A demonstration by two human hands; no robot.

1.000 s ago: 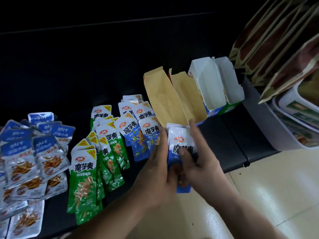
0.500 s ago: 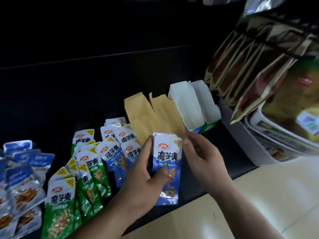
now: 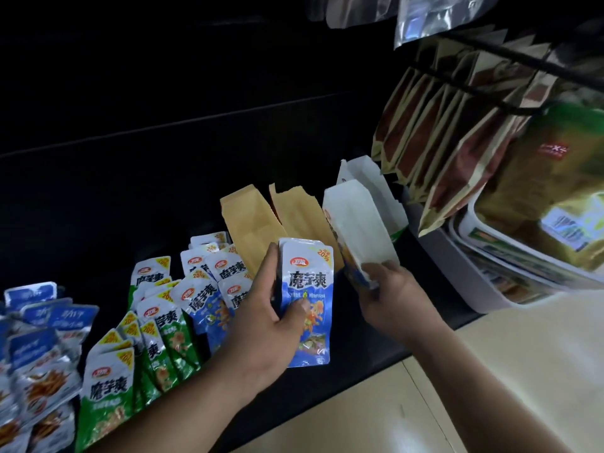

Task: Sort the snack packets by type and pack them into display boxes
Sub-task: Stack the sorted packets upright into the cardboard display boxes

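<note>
My left hand (image 3: pixel 268 318) grips a small stack of blue snack packets (image 3: pixel 310 289), held upright over the black shelf (image 3: pixel 163 178). My right hand (image 3: pixel 389 289) holds the near corner of a white-lined display box (image 3: pixel 356 220) with a blue outside. A second white box (image 3: pixel 382 188) with a green base stands behind it. Two brown cardboard boxes (image 3: pixel 251 220) lie open between the packets and the white boxes. More blue packets (image 3: pixel 209 289), green packets (image 3: pixel 108 387) and pale blue-topped packets (image 3: pixel 42 354) lie spread on the shelf at the left.
Brown and gold bags (image 3: pixel 451 132) hang on a black rack at the right. A white bin (image 3: pixel 483 279) holding trays stands below them. A beige floor (image 3: pixel 490 387) lies below the shelf's front edge.
My right hand left the blue stack and moved right to take hold of the white-lined box. My left hand keeps the stack. The view has tilted up toward the hanging bags.
</note>
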